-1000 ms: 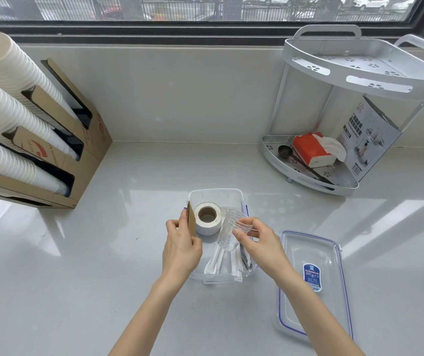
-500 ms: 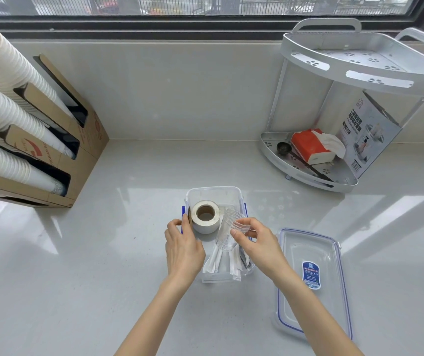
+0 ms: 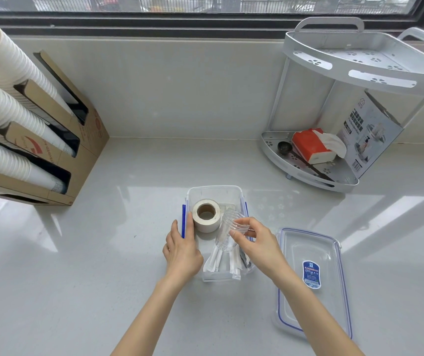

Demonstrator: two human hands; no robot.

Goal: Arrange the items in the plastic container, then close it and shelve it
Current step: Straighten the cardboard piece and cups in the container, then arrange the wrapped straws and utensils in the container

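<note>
A clear plastic container (image 3: 216, 191) with blue clips stands open on the white counter in front of me. Inside it, a white tape roll (image 3: 205, 214) lies at the far left, and white-wrapped utensils (image 3: 221, 265) lie at the near end. My left hand (image 3: 182, 250) grips the container's left wall, thumb by the blue clip and touching the roll. My right hand (image 3: 257, 242) holds a tilted stack of clear plastic cups (image 3: 227, 232) over the container's right side. The clear lid (image 3: 313, 278) with a blue label lies flat on the counter to the right.
A white two-tier corner rack (image 3: 308, 176) stands at the back right, holding a red tissue pack (image 3: 311, 145), a black spoon (image 3: 282, 147) and a printed box (image 3: 370, 134). A cardboard dispenser (image 3: 82, 150) with paper cup stacks is on the left. A window runs behind.
The brown card that my left hand held upright beside the tape roll has gone down out of sight, and that hand now lies on the container's left wall. The cups have barely moved.
</note>
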